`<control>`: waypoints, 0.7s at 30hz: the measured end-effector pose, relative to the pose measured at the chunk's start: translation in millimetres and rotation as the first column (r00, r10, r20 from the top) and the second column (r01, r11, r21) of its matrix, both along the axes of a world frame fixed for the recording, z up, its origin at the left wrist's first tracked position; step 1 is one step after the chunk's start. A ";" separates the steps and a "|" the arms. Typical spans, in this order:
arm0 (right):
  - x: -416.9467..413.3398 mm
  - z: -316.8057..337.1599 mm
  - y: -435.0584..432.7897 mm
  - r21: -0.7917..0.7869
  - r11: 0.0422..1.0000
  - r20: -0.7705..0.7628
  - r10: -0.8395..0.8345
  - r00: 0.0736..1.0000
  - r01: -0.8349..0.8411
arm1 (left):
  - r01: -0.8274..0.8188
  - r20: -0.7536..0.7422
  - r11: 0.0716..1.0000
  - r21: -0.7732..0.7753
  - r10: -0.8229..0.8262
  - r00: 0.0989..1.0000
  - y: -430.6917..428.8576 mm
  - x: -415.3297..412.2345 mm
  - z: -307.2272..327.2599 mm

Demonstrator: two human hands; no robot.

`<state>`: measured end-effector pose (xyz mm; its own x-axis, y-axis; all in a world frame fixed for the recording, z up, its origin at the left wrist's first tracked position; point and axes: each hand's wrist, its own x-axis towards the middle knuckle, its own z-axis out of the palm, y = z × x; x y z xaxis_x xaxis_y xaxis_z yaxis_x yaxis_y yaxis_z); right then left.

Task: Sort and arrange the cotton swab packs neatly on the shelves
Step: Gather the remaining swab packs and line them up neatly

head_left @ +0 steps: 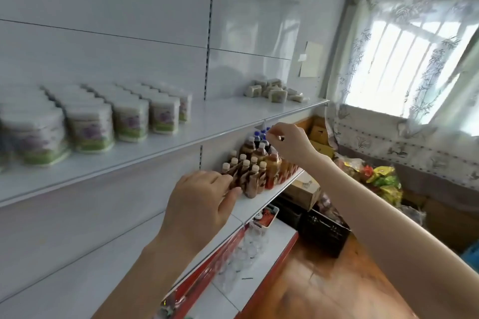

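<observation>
Rows of round cotton swab packs (pixel 132 119) with purple and green labels stand upright on the left part of the upper white shelf (pixel 207 122). A loose pile of small squarish swab packs (pixel 274 92) lies at that shelf's far right end. My left hand (pixel 202 197) hovers in front of the lower shelf, fingers loosely curled, holding nothing, just left of the bottles. My right hand (pixel 290 142) is raised just below the upper shelf's front edge, fingers bent and loose, with nothing visible in it.
Brown drink bottles (pixel 248 171) and blue-capped bottles (pixel 260 134) crowd the lower shelf (pixel 259 202). Clear bottles (pixel 246 248) stand on the bottom shelf. A black crate (pixel 324 230), cardboard boxes (pixel 303 189) and snack bags (pixel 383 179) sit on the floor under a curtained window (pixel 404 59).
</observation>
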<state>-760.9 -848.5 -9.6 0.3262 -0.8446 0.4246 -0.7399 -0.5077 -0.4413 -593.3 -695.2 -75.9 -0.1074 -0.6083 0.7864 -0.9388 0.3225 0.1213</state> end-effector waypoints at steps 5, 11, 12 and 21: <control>-69.2 -1.1 -78.5 0.000 0.997 0.042 -0.073 0.996 0.074 | 0.055 -0.007 0.997 0.062 -0.054 0.998 -93.0 -59.8 12.7; -112.3 -14.6 -179.2 -0.009 0.996 0.066 -0.092 0.994 0.093 | 0.033 0.007 0.988 0.151 -0.035 0.999 -212.3 -95.8 13.6; -117.8 -16.7 -198.9 -0.012 0.995 0.062 -0.096 0.993 0.097 | 0.024 0.014 0.987 0.156 -0.027 1.000 -234.4 -100.4 13.0; -166.8 14.2 -372.9 -0.025 0.987 0.074 -0.154 0.985 0.156 | -0.001 0.040 0.991 0.134 -0.005 0.999 -439.5 -150.1 32.1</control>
<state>-927.7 -1221.4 4.6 0.1606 -0.8686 0.4688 -0.7779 -0.4038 -0.4815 -743.4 -1134.7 -43.7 -0.1388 -0.7077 0.6928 -0.9432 0.3077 0.1253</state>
